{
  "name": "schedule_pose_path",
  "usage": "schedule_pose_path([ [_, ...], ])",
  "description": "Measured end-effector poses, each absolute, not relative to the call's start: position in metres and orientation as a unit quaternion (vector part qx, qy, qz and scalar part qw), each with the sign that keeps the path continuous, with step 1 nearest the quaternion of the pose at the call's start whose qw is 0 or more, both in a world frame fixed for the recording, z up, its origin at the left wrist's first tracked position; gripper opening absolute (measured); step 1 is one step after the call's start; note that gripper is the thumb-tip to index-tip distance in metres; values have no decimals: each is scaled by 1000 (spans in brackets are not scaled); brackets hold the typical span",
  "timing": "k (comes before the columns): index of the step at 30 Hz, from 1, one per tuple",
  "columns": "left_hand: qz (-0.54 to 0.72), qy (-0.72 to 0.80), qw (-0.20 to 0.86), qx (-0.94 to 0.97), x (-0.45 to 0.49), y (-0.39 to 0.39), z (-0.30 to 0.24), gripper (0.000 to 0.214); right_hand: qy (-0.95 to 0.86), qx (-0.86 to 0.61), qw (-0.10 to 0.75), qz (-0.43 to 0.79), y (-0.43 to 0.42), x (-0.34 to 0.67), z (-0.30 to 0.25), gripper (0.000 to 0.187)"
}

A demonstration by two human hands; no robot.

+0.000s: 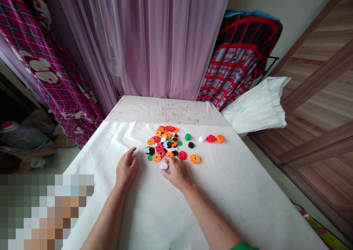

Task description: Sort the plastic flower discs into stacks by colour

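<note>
In the head view, my right hand curls its thumb and fingers around a small white notched disc at the near edge of a pile. The pile mixes red, orange, green, black and white flower-shaped plastic discs. Left of it, my left hand rests on the table with the thumb apart from the fingers, holding nothing. Close to my right hand lie a red disc and an orange disc. Behind these are a black disc and a green stack.
A white cloth covers the table. Farther right stand white, red and orange discs in a row. A white plastic bag hangs at the right edge. Purple curtains close off the far side.
</note>
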State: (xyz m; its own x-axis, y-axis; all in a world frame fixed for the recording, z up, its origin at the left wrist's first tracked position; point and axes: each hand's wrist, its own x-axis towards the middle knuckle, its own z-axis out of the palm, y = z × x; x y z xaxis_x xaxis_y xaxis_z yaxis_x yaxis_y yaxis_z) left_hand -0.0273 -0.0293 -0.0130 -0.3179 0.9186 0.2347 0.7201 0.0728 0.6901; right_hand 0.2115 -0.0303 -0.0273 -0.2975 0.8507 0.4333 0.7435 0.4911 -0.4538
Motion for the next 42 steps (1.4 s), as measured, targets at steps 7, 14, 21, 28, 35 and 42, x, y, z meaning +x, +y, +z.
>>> schedule_pose_path([
  [7,374,718,130,573,-28,-29,-14,42,-804,-509,304,52,-8,238,-14,25],
  [14,364,720,133,576,-28,-28,-14,44,-840,-494,218,54,10,240,-4,25],
  [21,364,716,127,582,-29,-27,-16,44,-837,-490,245,-4,11,236,-17,26],
  [28,362,715,116,587,-29,-26,-17,42,-841,-471,267,-13,5,236,-20,23],
  [35,362,712,114,590,-28,-27,-16,43,-854,-450,263,16,1,236,-15,20],
  [42,355,713,118,593,-28,-28,-15,43,-853,-449,263,29,4,234,-17,21],
])
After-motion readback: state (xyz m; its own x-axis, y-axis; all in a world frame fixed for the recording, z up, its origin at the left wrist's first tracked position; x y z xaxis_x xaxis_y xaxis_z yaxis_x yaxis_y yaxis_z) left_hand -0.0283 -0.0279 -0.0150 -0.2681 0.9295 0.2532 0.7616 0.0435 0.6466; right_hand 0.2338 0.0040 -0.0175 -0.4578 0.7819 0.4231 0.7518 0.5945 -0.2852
